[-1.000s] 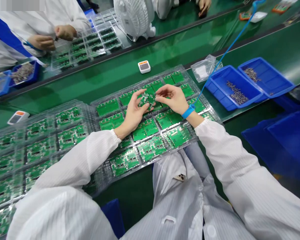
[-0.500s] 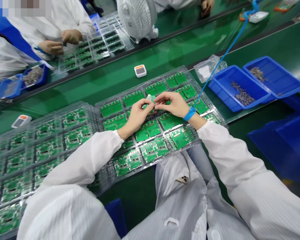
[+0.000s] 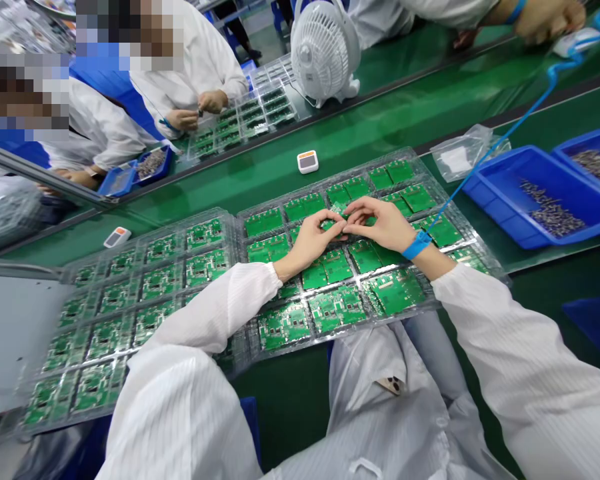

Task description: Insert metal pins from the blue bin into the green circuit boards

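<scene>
My left hand (image 3: 314,245) and my right hand (image 3: 381,225) meet over a clear plastic tray (image 3: 307,311), fingertips pinched together. Between them is a small green circuit board (image 3: 339,209), largely covered by the fingers. Anything smaller in the pinch is hidden. Under my hands, the tray's compartments hold rows of green circuit boards (image 3: 394,291), some bare on top and some with dark chips. A blue wrist strap (image 3: 417,245) with a cord circles my right wrist.
To the left lies another tray of boards (image 3: 156,281). Blue bins (image 3: 490,200) of small metal parts (image 3: 555,217) stand at right, near a plastic bag (image 3: 455,160). Beyond are a white timer (image 3: 307,162), a fan (image 3: 325,57) and a co-worker's hands (image 3: 213,101).
The camera has turned left, so the trays and bins sit further right in view. My hands stay together on the small board, which shows less now. A co-worker's hand appears at top right.
</scene>
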Demonstrator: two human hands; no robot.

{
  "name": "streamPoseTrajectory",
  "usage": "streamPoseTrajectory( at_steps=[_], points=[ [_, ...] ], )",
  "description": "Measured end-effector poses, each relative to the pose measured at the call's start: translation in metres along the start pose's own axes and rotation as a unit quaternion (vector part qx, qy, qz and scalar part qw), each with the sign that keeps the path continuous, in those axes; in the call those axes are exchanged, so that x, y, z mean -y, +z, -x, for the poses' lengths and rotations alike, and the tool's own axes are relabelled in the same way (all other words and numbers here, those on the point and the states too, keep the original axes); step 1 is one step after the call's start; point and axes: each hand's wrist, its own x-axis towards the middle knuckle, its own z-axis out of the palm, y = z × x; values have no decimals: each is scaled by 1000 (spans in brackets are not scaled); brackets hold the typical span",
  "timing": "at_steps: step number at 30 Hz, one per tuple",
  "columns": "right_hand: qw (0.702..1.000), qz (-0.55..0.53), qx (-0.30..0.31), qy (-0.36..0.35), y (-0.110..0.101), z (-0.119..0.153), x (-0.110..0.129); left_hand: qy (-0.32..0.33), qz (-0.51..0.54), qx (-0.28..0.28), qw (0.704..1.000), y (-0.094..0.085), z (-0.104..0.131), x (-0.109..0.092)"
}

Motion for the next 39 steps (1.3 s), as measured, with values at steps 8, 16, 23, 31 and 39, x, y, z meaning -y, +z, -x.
streamPoseTrajectory(
  at_steps=[8,16,23,31,39],
  points=[
    [1000,0,-3,15,-1,-2,2,-9,-16,5,1000,-2,0,0],
    [999,34,-4,21,-2,0,3,20,-25,8,999,-2,-1,7],
    [998,53,11,19,-5,0,4,17,5,24,1000,1,-2,5],
    [998,44,14,29,-4,0,5,-3,37,22,999,3,-2,1],
    [999,10,10,28,-3,-1,7,-11,26,22,999,1,-3,2]
  ],
)
